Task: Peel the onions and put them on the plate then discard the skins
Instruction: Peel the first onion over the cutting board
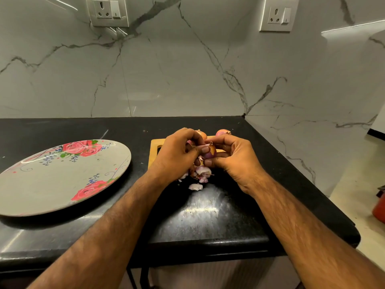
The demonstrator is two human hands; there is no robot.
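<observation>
Head view: nearest the person, in front of the wooden cutting board (154, 152), the black countertop (208, 217) runs bare to its rounded front edge. Just in front of the board lies a heap of onion skins (201, 173), with one loose flake (195, 187) nearer. Over the board's near edge the left hand (177, 152) and right hand (234, 159) both curl round a small red onion (210, 153), thumbs and fingertips pinching its half-stripped skin. At the board's far edge sit an orange-skinned onion (201, 134) and a pinkish onion (222, 132), both unpeeled. Left of the board the floral plate (123, 163) bears no onion. By this, peeling is early: nothing plated, skins undiscarded. Bare countertop links board and plate. Right of the board the counter edge drops away close by, and behind the board stands the marble wall (187, 80).
</observation>
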